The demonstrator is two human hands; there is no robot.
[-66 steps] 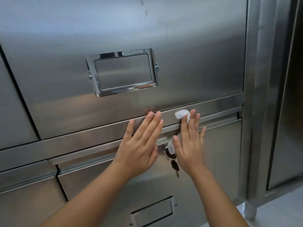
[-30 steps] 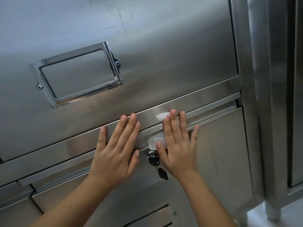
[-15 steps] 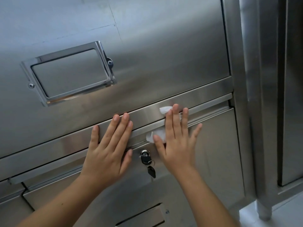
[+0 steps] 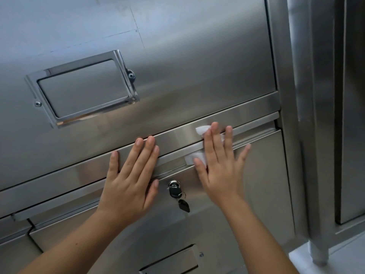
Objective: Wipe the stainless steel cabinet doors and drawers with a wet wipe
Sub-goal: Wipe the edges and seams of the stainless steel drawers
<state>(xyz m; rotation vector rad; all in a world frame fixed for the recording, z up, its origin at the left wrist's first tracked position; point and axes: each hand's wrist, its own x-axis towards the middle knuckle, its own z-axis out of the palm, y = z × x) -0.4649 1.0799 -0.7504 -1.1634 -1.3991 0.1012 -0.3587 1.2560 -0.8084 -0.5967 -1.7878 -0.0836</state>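
Right hand (image 4: 221,171) pressing flat over wet wipe (image 4: 194,158), wipe mostly hiding beneath fingers, left hand (image 4: 130,180) resting open on drawer (image 4: 260,175), lower label frame (image 4: 171,262) cut off by picture edge

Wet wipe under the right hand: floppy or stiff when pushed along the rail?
Probably floppy: the wet wipe follows the stepped rail and pokes out crumpled around the right hand. Likely light, since flat fingers alone pin it. It may slide easily on smooth steel yet bunch at the ledge.
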